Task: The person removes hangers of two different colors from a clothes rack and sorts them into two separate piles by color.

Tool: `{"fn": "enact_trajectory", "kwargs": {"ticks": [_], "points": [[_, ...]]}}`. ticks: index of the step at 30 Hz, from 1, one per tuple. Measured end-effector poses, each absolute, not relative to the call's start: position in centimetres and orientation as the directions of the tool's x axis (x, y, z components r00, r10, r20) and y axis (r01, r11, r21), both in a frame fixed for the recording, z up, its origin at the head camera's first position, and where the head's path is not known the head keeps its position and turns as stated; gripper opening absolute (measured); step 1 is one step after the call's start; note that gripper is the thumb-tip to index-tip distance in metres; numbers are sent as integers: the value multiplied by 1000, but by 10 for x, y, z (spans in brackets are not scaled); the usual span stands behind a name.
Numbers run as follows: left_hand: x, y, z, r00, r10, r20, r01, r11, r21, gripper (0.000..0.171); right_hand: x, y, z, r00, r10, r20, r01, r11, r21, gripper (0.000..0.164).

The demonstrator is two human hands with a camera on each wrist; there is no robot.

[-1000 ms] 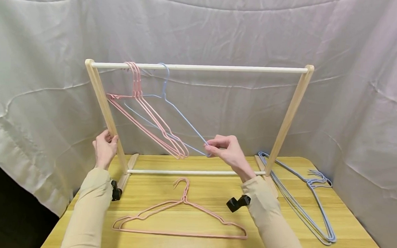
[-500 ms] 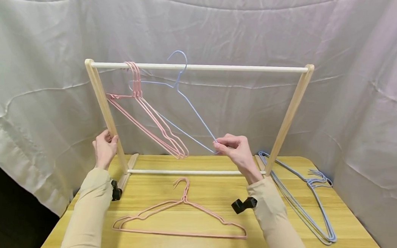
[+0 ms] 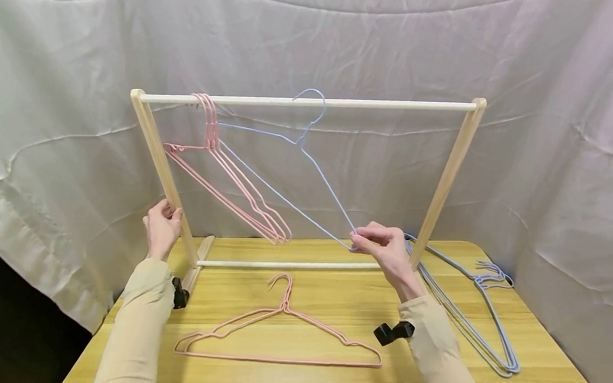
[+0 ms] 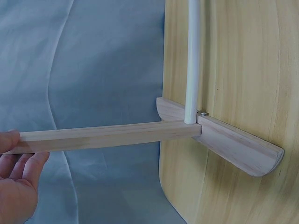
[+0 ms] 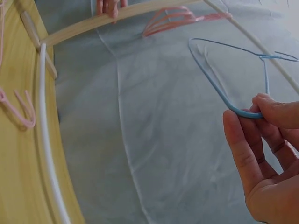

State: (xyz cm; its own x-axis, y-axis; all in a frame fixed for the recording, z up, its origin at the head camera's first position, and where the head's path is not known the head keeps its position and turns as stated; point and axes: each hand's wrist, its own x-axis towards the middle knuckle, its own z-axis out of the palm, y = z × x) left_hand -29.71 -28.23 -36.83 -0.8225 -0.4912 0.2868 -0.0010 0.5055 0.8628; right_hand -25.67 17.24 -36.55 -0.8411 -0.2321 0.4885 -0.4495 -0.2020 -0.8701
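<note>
My left hand (image 3: 162, 228) grips the left wooden post (image 3: 158, 153) of a clothes rack, low down; the left wrist view shows thumb and fingers around the post (image 4: 107, 135). Between thumb and fingertips, my right hand (image 3: 385, 252) pinches the lower right corner of a light blue wire hanger (image 5: 245, 113). That hanger is tilted, and its hook crosses the white top rod (image 3: 385, 105) near mid-length, its curve standing above the rod. Several pink hangers (image 3: 243, 187) hang bunched toward the rod's left end, overlapping the blue hanger's far corner in the head view.
Two overlapping pink hangers (image 3: 281, 361) lie on the wooden table (image 3: 253, 381) in front of the rack. On the right, several blue hangers (image 3: 496, 320) lie stacked beside the right post (image 3: 446, 182). A white lower rod (image 3: 286, 266) spans the rack's feet. Grey cloth surrounds the table.
My right hand has moved right with the blue hanger. The hanger's hook rose off the rod at the left, then shifted right and a little lower. My left hand has stayed put.
</note>
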Motion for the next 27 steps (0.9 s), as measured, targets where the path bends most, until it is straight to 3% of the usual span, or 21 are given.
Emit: {"fn": "enact_trajectory", "kwargs": {"ticks": [11, 27], "points": [[-297, -283, -369, -835, -480, 270, -8, 500, 866, 33, -246, 205, -398, -870, -169, 464, -425, -221, -878, 19], [-297, -285, -369, -832, -480, 278, -4, 506, 862, 34, -235, 256, -437, -853, -105, 511, -440, -382, -813, 29]]}}
